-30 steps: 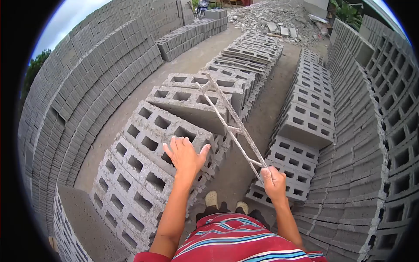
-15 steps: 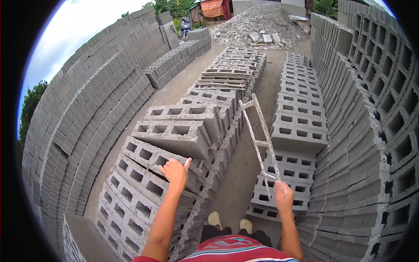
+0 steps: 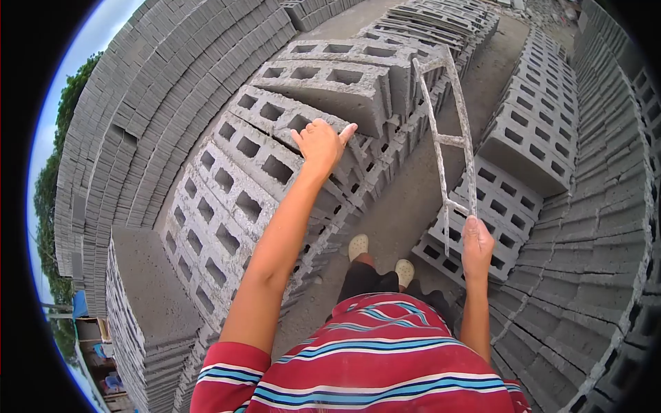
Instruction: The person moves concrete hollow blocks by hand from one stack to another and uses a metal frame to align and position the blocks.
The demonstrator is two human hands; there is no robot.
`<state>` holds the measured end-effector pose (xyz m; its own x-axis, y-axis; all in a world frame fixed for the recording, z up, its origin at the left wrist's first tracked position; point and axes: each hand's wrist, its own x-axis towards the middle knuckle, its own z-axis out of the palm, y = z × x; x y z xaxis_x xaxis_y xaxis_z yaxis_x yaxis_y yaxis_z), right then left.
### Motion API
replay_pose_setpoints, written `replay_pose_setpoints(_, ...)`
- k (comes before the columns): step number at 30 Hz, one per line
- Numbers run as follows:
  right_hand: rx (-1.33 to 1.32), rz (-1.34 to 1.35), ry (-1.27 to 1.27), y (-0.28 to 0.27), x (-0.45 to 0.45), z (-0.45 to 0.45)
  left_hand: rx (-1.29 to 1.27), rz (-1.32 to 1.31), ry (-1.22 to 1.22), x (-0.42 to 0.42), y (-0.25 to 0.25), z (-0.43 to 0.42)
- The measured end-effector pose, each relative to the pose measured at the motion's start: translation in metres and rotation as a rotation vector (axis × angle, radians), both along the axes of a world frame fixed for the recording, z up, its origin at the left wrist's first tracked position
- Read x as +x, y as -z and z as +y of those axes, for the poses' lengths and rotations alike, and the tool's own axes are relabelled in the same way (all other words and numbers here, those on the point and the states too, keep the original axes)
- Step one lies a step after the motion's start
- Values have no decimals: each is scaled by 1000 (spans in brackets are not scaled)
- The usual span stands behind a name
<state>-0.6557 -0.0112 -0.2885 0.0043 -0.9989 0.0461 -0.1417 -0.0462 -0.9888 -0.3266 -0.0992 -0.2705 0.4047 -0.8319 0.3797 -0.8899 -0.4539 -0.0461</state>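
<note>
My left hand (image 3: pixel 320 146) is on the near end of a grey concrete hollow block (image 3: pixel 270 111) in the row on the left. Its fingers curl over the block's top edge and its thumb sticks out to the right; the fingertips are hidden. My right hand (image 3: pixel 476 244) is closed round the lower end of a narrow ladder-shaped frame (image 3: pixel 451 140), crusted with dried cement. The frame stands nearly upright above the aisle, apart from the blocks. Just beyond my left hand, another hollow block (image 3: pixel 327 86) leans at an angle.
Tall block stacks (image 3: pixel 186 76) curve along the left, and another wall of blocks (image 3: pixel 585 206) rises on the right. A lower block row (image 3: pixel 533 113) borders the aisle (image 3: pixel 406 196) where my feet stand. More flat frames (image 3: pixel 434 27) lie atop the far row.
The view has tipped down and turned, so the scene sits higher and my shirt shows more. My left hand stays at the same block; my right hand keeps hold of the frame.
</note>
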Motion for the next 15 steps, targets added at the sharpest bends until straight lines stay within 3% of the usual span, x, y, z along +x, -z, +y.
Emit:
replay_pose_setpoints(4, 55, 37, -18, 3, 10, 19, 412, 209, 132, 3, -45, 18)
replay_pose_setpoints(8, 111, 134, -29, 20, 29, 32, 767, 241, 23, 20, -55, -11)
replay_pose_setpoints(9, 143, 193, -40, 33, 32, 35, 733, 347, 13, 30, -48, -15)
replay_pose_setpoints(12, 138, 288, -12, 54, 49, 45, 670, 326, 74, 35, -43, -17)
replay_pose_setpoints(15, 328, 395, -16, 59, 71, 50, 709, 493, 111, 40, -48, -21)
